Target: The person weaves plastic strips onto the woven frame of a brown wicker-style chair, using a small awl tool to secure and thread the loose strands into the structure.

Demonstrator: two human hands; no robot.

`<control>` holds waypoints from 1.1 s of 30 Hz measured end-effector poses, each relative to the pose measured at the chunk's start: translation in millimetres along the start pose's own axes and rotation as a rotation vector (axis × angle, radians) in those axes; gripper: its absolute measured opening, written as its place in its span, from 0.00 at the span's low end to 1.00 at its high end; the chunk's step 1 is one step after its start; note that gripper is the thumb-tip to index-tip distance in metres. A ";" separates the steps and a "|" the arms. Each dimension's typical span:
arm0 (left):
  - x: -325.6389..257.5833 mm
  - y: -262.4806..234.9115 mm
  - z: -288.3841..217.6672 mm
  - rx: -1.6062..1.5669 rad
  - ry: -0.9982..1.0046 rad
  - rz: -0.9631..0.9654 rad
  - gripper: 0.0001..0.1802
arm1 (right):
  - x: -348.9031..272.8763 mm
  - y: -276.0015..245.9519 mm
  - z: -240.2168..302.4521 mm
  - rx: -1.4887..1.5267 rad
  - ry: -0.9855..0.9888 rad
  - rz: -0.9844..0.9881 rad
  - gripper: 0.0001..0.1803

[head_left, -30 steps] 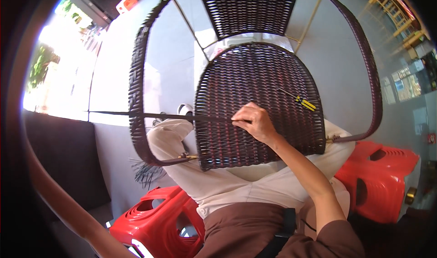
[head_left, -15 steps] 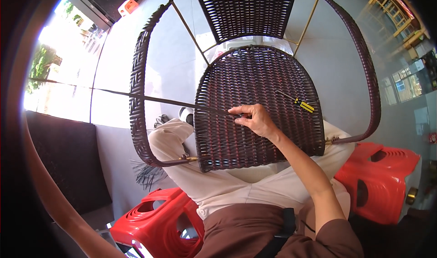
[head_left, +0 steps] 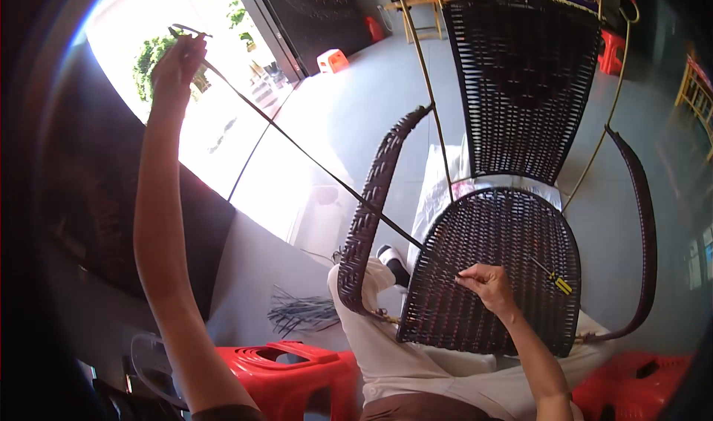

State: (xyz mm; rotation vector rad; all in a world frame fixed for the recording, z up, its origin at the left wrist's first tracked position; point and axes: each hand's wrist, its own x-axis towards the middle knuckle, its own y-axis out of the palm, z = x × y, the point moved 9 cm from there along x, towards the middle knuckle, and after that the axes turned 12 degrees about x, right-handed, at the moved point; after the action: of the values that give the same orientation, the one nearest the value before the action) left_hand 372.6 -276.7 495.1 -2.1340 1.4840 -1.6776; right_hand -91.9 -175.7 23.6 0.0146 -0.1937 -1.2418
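mostly the chair (head_left: pixel 494 272) seat looks woven; left hand (head_left: pixel 177 61) pinches the strand (head_left: pixel 312 157) pulled taut overhead, right hand (head_left: pixel 483 281) fingers press the weave, holding nothing clearly.

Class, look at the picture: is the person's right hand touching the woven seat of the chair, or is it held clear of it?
Touching. In the head view the right hand rests fingertips-down on the dark woven seat, with no gap visible beneath them.

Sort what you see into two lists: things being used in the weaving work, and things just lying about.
In use:
left hand
strand
right hand
chair seat

Lying about:
screwdriver
red stool
loose strands on floor
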 end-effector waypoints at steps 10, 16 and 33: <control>-26.4 40.4 -71.0 0.689 0.131 -0.123 0.16 | 6.9 28.5 67.7 0.238 -0.006 0.042 0.05; -97.2 99.7 -34.4 0.092 -0.695 0.426 0.32 | 0.8 47.7 90.7 0.166 0.049 -0.028 0.06; -274.8 369.3 -169.3 -0.333 -0.537 0.835 0.15 | 14.7 0.4 103.1 0.183 -0.091 -0.221 0.04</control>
State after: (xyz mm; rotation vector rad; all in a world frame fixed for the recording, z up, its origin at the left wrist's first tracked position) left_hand 20.5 -204.4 161.3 -1.4947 2.0964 -0.5632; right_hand -102.9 -179.6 127.1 0.1409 -0.3931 -1.4423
